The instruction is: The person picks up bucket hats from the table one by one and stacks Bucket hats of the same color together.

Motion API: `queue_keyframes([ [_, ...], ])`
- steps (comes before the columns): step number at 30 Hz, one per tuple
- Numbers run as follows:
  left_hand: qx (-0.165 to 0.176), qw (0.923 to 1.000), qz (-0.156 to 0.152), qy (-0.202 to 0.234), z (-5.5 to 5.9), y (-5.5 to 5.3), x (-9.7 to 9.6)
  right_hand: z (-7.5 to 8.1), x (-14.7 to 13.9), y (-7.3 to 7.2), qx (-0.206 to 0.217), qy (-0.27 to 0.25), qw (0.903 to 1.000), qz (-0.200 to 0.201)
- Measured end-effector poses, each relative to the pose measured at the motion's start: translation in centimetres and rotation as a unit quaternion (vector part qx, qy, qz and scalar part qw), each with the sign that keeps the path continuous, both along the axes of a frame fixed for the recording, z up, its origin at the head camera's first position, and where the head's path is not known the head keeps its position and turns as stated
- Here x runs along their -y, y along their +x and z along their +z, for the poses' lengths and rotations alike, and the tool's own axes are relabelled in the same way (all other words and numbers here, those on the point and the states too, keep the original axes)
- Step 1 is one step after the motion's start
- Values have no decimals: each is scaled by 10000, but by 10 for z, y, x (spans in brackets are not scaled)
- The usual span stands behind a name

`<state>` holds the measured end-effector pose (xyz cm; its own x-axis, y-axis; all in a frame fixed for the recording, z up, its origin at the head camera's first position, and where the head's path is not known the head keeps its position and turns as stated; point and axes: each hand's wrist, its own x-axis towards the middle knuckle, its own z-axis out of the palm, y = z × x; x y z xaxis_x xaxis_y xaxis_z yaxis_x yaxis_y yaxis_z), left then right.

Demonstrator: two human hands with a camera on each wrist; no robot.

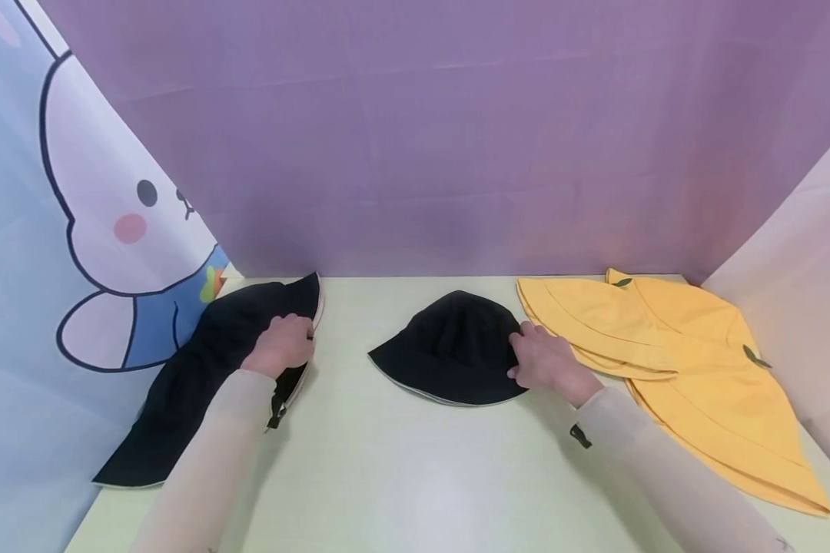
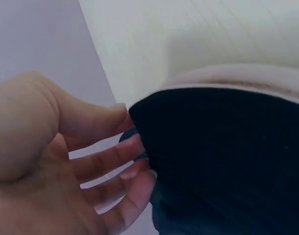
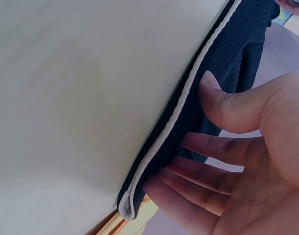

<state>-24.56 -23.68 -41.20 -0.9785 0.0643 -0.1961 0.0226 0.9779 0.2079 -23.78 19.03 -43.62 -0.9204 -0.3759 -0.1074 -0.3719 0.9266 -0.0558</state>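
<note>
A long black bucket hat pile (image 1: 200, 376), seemingly overlapping hats with pale edging, lies along the table's left side. My left hand (image 1: 283, 343) is at its right edge; in the left wrist view the thumb and curled fingers hold the black brim (image 2: 227, 156) by its corner. Mid-table lies another black bucket hat (image 1: 449, 353), folded flat with its crown away from me. My right hand (image 1: 548, 359) grips its right side. The right wrist view shows thumb and fingers (image 3: 183, 196) on the dark cloth beside the white piping; what lies behind the cloth is hidden.
Yellow hats (image 1: 719, 384) with small green leaves overlap at the right of the pale table (image 1: 415, 476). A black strap end (image 1: 277, 411) hangs by the left pile, another black piece (image 1: 581, 436) beside my right sleeve. Purple cloth (image 1: 443, 138) and a rabbit-print curtain (image 1: 111, 230) stand behind.
</note>
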Motion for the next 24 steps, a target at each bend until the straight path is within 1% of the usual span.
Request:
queue_keyframes([
  [3, 45, 9999, -29, 148, -4, 1, 5, -1, 1, 0, 15, -20, 10000, 9],
  [7, -11, 9998, -83, 184, -11, 3, 9, -2, 1, 1, 35, -23, 10000, 2],
  [11, -85, 9997, -13, 220, -14, 3, 9, -3, 0, 1, 42, -11, 10000, -27],
  [15, -139, 9997, 84, 198, -13, 3, 7, -3, 0, 1, 29, -43, 10000, -20],
  [19, -208, 9996, 87, 175, -10, 3, 7, -2, 0, 2, 48, -87, 9999, -27],
  [24, -395, 9986, 164, 316, -2, 3, 7, 0, 1, 1, 54, -39, 10000, -33],
])
